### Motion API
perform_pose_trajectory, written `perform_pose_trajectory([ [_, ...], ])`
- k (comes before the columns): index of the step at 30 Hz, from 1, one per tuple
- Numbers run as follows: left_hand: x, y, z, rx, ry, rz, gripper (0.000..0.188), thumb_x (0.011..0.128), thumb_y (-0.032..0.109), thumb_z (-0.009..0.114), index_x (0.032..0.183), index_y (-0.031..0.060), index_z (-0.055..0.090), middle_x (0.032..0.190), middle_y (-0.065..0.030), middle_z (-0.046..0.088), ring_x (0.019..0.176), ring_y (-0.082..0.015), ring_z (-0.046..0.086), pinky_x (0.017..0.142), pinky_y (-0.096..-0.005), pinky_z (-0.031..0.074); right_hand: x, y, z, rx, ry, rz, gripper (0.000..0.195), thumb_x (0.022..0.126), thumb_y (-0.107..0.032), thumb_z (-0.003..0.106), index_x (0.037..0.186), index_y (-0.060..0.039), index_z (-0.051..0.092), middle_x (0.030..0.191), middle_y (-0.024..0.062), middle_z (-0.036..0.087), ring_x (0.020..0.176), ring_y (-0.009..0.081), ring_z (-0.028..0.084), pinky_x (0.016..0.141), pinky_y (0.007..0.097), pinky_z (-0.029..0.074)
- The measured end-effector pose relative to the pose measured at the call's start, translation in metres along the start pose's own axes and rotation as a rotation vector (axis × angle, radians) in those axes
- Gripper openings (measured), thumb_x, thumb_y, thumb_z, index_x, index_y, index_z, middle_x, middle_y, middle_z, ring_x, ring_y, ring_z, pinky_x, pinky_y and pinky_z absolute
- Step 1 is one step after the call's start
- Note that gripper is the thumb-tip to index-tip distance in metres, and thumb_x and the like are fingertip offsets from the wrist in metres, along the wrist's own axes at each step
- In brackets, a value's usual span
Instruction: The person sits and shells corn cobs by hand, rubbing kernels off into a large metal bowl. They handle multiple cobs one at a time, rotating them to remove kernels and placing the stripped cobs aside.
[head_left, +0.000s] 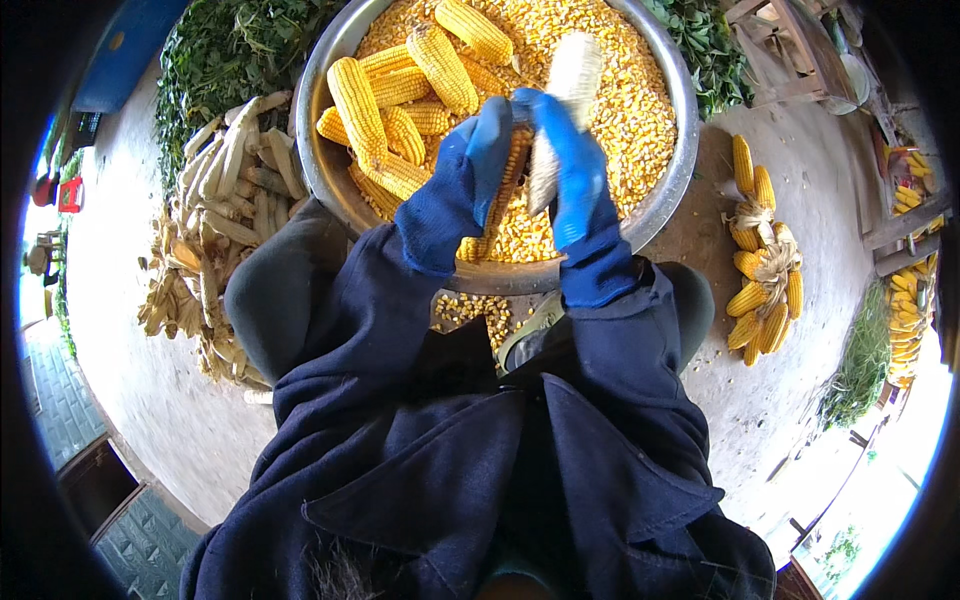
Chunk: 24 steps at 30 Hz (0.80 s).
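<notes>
Both my hands wear blue gloves above a large metal basin (686, 150). My left hand (480, 154) grips a partly kernelled corn cob (506, 187) held at a slant. In my right hand (574, 161) is a pale bare cob (576, 71), its upper end blurred, pressed close beside the other cob. Loose yellow kernels (637, 120) fill much of the basin. Several whole ears of corn (360, 105) lie piled on the kernels at the basin's left side.
Bare cobs and husks (225, 195) are heaped on the floor at left, near leafy greens (232, 60). Tied ears of corn (765, 277) lie at right, below a wooden stool-like frame (810, 52). Spilled kernels (476, 307) lie under the basin's near edge, by a shoe (529, 330).
</notes>
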<state>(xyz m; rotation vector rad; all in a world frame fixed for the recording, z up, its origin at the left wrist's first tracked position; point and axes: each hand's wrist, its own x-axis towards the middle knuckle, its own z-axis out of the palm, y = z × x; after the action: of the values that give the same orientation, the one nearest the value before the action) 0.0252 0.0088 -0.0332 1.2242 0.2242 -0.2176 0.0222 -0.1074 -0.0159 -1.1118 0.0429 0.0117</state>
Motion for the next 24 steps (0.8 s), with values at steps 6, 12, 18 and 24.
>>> perform_pose_trajectory([
  [6, -0.019, -0.001, 0.003, 0.939, -0.041, 0.579, 0.03, 0.099, 0.031, 0.044, 0.108, 0.005, 0.057, 0.093, -0.0224, 0.063, 0.083, -0.0412, 0.06, 0.069, -0.044, 0.047, 0.004, 0.01, -0.005, 0.043, 0.214, 0.22, 0.03, 0.086, -0.023, 0.068, 0.105, -0.0012, 0.063, 0.092, 0.008, 0.066, 0.079, 0.0174, 0.064, 0.072, 0.0278, 0.051],
  [12, -0.007, 0.009, 0.004, 0.094, -0.004, -0.116, 0.057, 0.093, 0.053, 0.044, 0.085, 0.0014, 0.065, 0.069, -0.0066, 0.06, 0.06, -0.0178, 0.057, 0.056, -0.0316, 0.046, 0.007, 0.013, -0.018, 0.36, 0.094, 0.405, 0.049, 0.092, -0.045, 0.055, 0.119, -0.0039, 0.057, 0.103, 0.0115, 0.065, 0.091, 0.0232, 0.063, 0.083, 0.0357, 0.051],
  [18, 0.012, 0.015, -0.016, -0.353, 0.159, -0.084, 0.06, 0.093, 0.061, 0.045, 0.079, 0.0047, 0.06, 0.06, -0.0073, 0.056, 0.047, -0.018, 0.055, 0.043, -0.0291, 0.045, -0.005, 0.001, -0.01, 0.098, 0.091, 0.221, 0.052, 0.094, -0.039, 0.056, 0.13, -0.003, 0.051, 0.115, 0.0115, 0.062, 0.103, 0.021, 0.06, 0.092, 0.0327, 0.047],
  [24, -0.005, 0.019, 0.007, -0.105, 0.126, 0.369, 0.023, 0.092, 0.028, 0.061, 0.094, 0.0046, 0.059, 0.077, -0.0041, 0.06, 0.065, -0.0127, 0.054, 0.06, -0.0278, 0.045, -0.04, 0.023, 0.033, -0.007, -0.035, 0.071, 0.056, 0.09, -0.018, 0.066, 0.138, -0.0019, 0.042, 0.121, 0.0043, 0.056, 0.104, 0.0128, 0.056, 0.09, 0.0249, 0.045],
])
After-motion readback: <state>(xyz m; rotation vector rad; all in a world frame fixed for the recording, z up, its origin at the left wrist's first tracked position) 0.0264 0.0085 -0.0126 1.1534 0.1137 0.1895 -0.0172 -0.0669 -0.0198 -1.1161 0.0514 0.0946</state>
